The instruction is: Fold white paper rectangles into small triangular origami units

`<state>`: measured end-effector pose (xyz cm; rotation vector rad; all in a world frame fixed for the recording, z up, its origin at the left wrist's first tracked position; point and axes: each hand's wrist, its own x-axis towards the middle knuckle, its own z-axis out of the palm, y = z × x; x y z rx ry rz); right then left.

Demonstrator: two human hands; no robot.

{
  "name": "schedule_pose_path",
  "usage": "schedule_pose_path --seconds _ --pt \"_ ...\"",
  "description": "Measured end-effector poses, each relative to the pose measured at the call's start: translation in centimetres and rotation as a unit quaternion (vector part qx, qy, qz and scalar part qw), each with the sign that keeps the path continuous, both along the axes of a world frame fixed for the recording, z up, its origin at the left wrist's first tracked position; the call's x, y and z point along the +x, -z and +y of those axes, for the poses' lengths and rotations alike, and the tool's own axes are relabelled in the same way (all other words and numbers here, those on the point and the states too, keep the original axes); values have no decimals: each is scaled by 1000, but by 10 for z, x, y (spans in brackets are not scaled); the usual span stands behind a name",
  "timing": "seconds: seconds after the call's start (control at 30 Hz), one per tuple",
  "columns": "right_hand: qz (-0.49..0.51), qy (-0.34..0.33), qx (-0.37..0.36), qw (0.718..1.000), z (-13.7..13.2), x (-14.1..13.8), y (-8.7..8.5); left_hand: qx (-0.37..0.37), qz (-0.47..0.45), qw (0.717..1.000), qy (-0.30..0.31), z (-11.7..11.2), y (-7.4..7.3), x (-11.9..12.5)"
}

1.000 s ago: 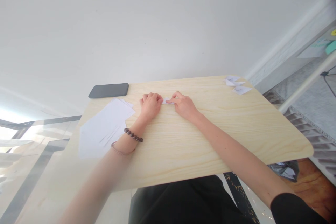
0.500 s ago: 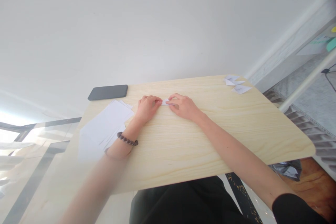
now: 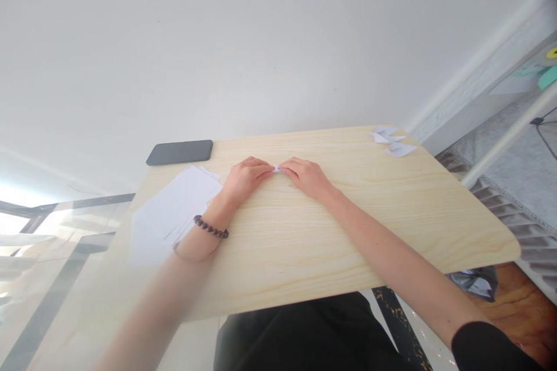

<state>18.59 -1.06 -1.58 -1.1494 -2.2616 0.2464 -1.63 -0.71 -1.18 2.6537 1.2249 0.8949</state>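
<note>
Between my two hands is a small folded piece of white paper [image 3: 277, 169], mostly covered by the fingers. My left hand [image 3: 248, 178] pinches its left end, and a dark beaded bracelet [image 3: 210, 227] circles that wrist. From the other side my right hand [image 3: 308, 177] pinches the right end, fingers closed together. Only a narrow strip of the paper shows in the gap between the fingertips. Both hands are over the middle of the wooden table [image 3: 278, 243].
A stack of white paper sheets [image 3: 169, 214] lies on the left, partly under my left forearm. Behind it rests a dark phone [image 3: 180, 152]. Several folded white paper pieces [image 3: 400, 149] are at the far right corner. A pale wall [image 3: 278, 58] stands behind the table.
The fingers of both hands have closed in tighter over the paper. Less of it shows now, as a thinner strip. The stack, phone and folded pieces stay in place.
</note>
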Motion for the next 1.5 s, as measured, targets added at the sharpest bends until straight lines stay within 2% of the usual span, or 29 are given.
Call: schedule_pose_path --seconds 0.2,0.33,0.67,0.87,1.23,1.5 --pt "-11 20 34 999 0 -2 3 101 27 994 -23 -3 -4 4" --pt "-25 35 61 997 1 -3 6 132 53 989 -25 -3 -5 5" --pt "-34 70 103 992 0 -3 4 152 48 985 -64 -2 0 3" --pt "-35 68 105 992 -1 -5 2 171 62 980 -81 -2 -1 4" --pt "-60 59 101 991 -3 -6 -3 154 87 980 -90 -3 -3 6" --pt "-33 42 89 995 -3 -4 -2 132 46 989 -48 -3 -4 6"
